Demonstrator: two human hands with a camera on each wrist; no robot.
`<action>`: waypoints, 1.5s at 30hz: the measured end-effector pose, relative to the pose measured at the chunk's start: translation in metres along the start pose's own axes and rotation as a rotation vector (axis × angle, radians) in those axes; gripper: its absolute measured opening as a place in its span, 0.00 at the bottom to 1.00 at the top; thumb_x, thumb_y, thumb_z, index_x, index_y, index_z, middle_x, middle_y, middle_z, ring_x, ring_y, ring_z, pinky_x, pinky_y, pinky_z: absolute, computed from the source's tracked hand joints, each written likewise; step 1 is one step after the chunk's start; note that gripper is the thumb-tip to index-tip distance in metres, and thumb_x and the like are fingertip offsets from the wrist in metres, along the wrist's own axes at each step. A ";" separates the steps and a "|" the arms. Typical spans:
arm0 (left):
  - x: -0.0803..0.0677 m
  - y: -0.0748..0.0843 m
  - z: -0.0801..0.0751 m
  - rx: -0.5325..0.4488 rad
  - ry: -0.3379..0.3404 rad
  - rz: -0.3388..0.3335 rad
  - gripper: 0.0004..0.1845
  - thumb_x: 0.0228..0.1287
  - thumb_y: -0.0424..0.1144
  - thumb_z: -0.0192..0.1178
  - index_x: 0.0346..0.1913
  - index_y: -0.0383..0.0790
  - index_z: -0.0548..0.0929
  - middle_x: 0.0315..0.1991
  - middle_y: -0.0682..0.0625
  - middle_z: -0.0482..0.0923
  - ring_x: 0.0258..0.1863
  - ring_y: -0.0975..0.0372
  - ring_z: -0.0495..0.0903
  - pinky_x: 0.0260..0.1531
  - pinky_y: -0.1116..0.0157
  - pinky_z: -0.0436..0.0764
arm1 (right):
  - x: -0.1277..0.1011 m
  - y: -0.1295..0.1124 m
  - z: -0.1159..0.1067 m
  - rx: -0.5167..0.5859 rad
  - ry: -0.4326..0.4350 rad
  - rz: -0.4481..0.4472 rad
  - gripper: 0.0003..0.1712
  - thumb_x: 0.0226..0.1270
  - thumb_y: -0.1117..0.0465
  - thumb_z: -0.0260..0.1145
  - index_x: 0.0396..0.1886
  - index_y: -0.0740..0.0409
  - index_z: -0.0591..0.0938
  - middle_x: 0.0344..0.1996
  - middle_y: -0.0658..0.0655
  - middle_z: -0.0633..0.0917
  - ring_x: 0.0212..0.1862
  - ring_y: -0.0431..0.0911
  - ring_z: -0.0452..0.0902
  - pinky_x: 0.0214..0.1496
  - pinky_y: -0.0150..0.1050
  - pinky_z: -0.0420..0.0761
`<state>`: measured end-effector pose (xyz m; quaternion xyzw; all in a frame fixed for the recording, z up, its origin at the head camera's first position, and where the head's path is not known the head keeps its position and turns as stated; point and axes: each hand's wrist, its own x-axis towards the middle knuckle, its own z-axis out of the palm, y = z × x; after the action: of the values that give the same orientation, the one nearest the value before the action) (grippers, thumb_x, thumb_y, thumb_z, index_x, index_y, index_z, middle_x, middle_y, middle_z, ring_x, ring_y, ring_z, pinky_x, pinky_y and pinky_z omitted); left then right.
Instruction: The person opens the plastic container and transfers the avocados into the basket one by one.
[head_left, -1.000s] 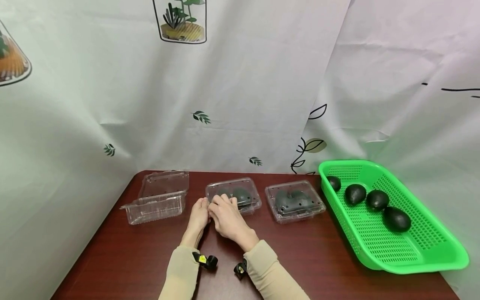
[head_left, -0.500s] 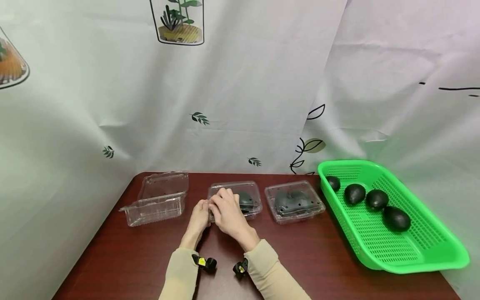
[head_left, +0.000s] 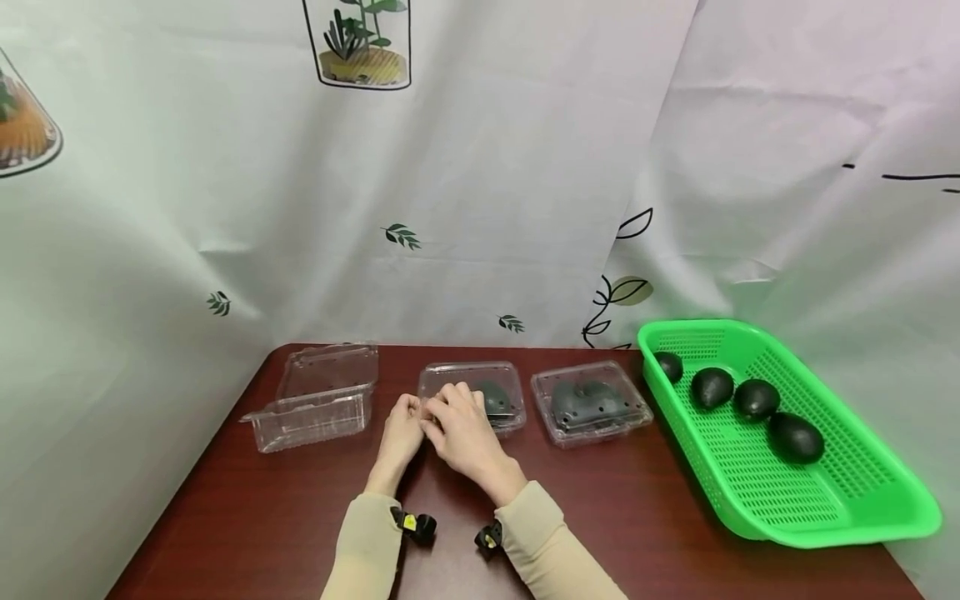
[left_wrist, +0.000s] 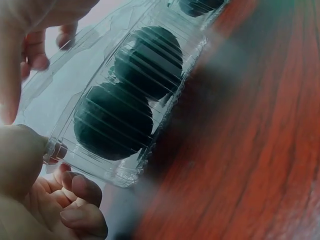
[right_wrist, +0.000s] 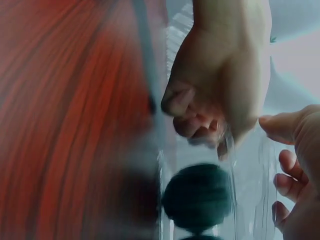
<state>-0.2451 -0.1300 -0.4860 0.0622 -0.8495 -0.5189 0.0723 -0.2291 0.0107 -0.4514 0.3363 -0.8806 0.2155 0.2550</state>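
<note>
- One left hand (head_left: 400, 433), pinching the near left corner of the middle container between thumb and bent fingers.
- One right hand (head_left: 463, 429), released: fingers loosely bent above the lid (left_wrist: 37, 95), thumb spread apart from them; whether the fingertips touch the plastic cannot be told.
- One middle container (head_left: 457, 373), clear plastic, set near the far edge of the counter (head_left: 270, 517), lid lying over it; whether latched, not discernible.
- Two dark fruits (left_wrist: 112, 122), rounded, side by side inside the middle container.
- One left container (head_left: 311, 421), clear, lid raised at the back.
- One right container (head_left: 626, 400), clear, lid down, dark contents showing through; standing between middle container and basket.
- One green basket (head_left: 795, 504), perforated, at the counter's right side.
- Four dark oval fruits (head_left: 755, 400) in the basket, grouped towards its far end.
- Two pale sleeves (head_left: 365, 542), each with a black device (head_left: 418, 527) at the cuff.
</note>
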 end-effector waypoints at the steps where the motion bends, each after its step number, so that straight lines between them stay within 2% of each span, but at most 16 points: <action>1: 0.000 0.000 0.001 -0.003 -0.005 0.001 0.11 0.75 0.43 0.50 0.36 0.38 0.72 0.26 0.49 0.70 0.26 0.59 0.71 0.30 0.62 0.69 | -0.002 0.002 -0.001 -0.010 -0.005 -0.007 0.06 0.64 0.56 0.71 0.30 0.46 0.80 0.32 0.46 0.72 0.37 0.43 0.64 0.42 0.41 0.61; 8: 0.001 -0.001 -0.001 0.015 -0.004 0.010 0.11 0.75 0.41 0.51 0.35 0.38 0.71 0.23 0.50 0.67 0.23 0.59 0.67 0.27 0.62 0.66 | -0.015 0.026 -0.014 -0.058 -0.046 -0.072 0.08 0.61 0.58 0.72 0.30 0.47 0.79 0.31 0.46 0.69 0.36 0.44 0.62 0.41 0.41 0.59; 14: 0.005 -0.003 -0.005 0.033 -0.010 0.035 0.10 0.75 0.39 0.51 0.35 0.38 0.69 0.23 0.51 0.65 0.22 0.59 0.66 0.27 0.62 0.65 | -0.025 0.051 -0.026 -0.099 -0.027 -0.165 0.10 0.57 0.60 0.74 0.30 0.49 0.79 0.30 0.48 0.70 0.36 0.46 0.63 0.39 0.42 0.61; 20: 0.006 -0.003 -0.005 0.006 -0.020 0.039 0.11 0.75 0.40 0.51 0.34 0.38 0.68 0.22 0.51 0.62 0.22 0.60 0.64 0.26 0.62 0.63 | -0.033 0.068 -0.036 -0.142 -0.018 -0.200 0.10 0.55 0.62 0.75 0.30 0.50 0.79 0.30 0.49 0.72 0.35 0.47 0.65 0.37 0.43 0.62; 31: 0.006 -0.004 -0.003 -0.023 -0.036 0.049 0.10 0.75 0.40 0.52 0.35 0.39 0.68 0.21 0.52 0.62 0.20 0.61 0.63 0.24 0.63 0.63 | -0.037 0.080 -0.036 -0.209 -0.028 -0.282 0.06 0.64 0.62 0.67 0.30 0.53 0.77 0.30 0.50 0.71 0.33 0.48 0.65 0.34 0.41 0.61; 40: 0.006 0.000 -0.003 -0.011 -0.054 0.051 0.09 0.74 0.40 0.52 0.35 0.41 0.68 0.22 0.52 0.63 0.20 0.60 0.65 0.25 0.63 0.64 | -0.024 0.084 -0.047 -0.247 -0.018 -0.223 0.04 0.67 0.62 0.63 0.33 0.54 0.76 0.30 0.51 0.71 0.36 0.49 0.68 0.31 0.41 0.65; 45: 0.007 0.002 -0.007 0.000 -0.027 0.056 0.09 0.73 0.39 0.53 0.34 0.41 0.69 0.23 0.52 0.64 0.22 0.60 0.65 0.26 0.62 0.64 | -0.006 0.086 -0.066 -0.156 0.074 -0.137 0.03 0.67 0.65 0.64 0.34 0.58 0.77 0.31 0.52 0.73 0.36 0.50 0.68 0.32 0.42 0.69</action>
<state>-0.2506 -0.1369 -0.4806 0.0311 -0.8519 -0.5174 0.0753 -0.2656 0.1089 -0.4219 0.3665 -0.8597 0.1406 0.3270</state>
